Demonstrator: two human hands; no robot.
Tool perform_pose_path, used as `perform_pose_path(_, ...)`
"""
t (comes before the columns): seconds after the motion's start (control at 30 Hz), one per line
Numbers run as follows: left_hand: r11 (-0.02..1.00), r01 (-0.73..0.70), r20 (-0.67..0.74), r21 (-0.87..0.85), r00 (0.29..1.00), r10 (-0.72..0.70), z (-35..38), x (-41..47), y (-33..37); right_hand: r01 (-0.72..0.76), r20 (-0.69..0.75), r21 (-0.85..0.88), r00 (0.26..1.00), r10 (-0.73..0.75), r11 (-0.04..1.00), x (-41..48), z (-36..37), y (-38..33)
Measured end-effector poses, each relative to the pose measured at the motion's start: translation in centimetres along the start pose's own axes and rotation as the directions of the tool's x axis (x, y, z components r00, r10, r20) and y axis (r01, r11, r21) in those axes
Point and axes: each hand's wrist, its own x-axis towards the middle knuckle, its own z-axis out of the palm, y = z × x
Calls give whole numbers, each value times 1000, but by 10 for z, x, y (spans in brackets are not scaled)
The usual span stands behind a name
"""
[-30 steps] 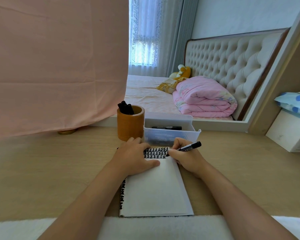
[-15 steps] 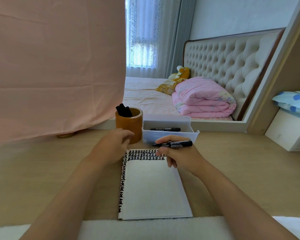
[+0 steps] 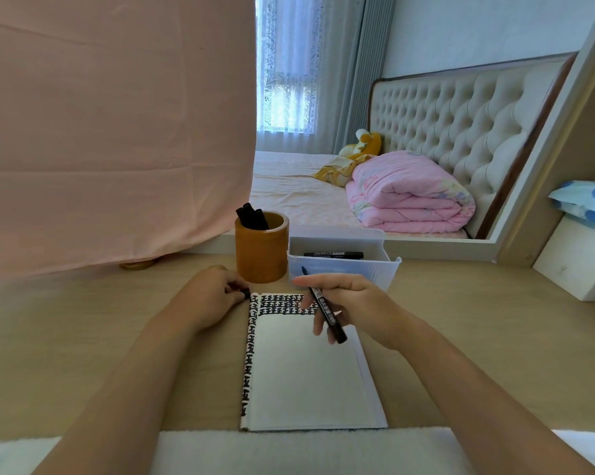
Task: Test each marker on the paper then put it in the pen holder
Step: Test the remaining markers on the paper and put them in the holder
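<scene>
Brown pen holder [image 3: 261,250] with black markers [image 3: 252,217], white bin [image 3: 344,265] holding 1 marker [image 3: 333,255], right hand [image 3: 350,305] pinching uncapped marker [image 3: 325,308], left hand [image 3: 208,296] pinching cap [image 3: 246,294]

Wooden desk [image 3: 117,337], notebook [image 3: 306,378], pen holder [image 3: 261,255], white tray [image 3: 344,265] side by side.

Right hand [image 3: 354,303] holds a black marker [image 3: 326,311] over the paper [image 3: 306,371]; left hand [image 3: 206,296] pinches its cap [image 3: 244,293]

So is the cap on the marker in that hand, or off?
Off. The marker in the right hand shows its bare tip, and the left hand pinches a small black cap.
</scene>
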Motion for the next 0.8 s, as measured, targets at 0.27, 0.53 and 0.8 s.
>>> perform_pose_path(0.27, 946, -149, -141, -288, 984, 112, -7, -5, 34, 3, -299, -405, 945, -135, 914, 7, -1, 9)
perform_pose_path(0.53, 921, -222, -104, -321, 975, 199, 2, -6, 46, -78, -436, -627, 860, -266, 775, 5, -4, 12)
perform_pose_path(0.8, 915, -263, -65, -305, 964, 256, 4, -8, 54, -38, -370, -686, 878, -304, 726, 6, -2, 14)
